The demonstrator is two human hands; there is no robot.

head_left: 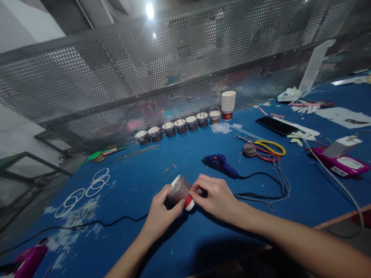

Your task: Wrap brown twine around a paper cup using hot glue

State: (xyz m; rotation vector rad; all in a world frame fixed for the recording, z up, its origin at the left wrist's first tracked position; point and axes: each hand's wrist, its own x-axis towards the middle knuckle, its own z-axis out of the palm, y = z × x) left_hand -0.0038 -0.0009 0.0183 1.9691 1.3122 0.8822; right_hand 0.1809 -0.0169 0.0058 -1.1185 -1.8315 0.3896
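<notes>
A paper cup (pixel 179 189) lies tilted in my left hand (pixel 161 208), whose fingers and thumb are closed around its sides. Grey yarn is wound round most of the cup, while a red and white band shows uncovered at the end towards me. My right hand (pixel 211 194) pinches at the border of the wound yarn and the red band. Its fingertips mostly hide the strand. Loose grey yarn (pixel 285 185) runs from a small ball (pixel 249 149) towards my right wrist. Beyond the right hand lies a blue glue gun (pixel 220 164).
Several wrapped cups (pixel 179 125) stand in a row along the perforated metal screen (pixel 139 73), beside a stack of paper cups (pixel 228 104). Yellow-handled scissors (pixel 269 146), a phone (pixel 276 126) and a magenta power strip (pixel 339 160) lie right. White rings (pixel 98 181) and a black cable (pixel 116 220) lie left.
</notes>
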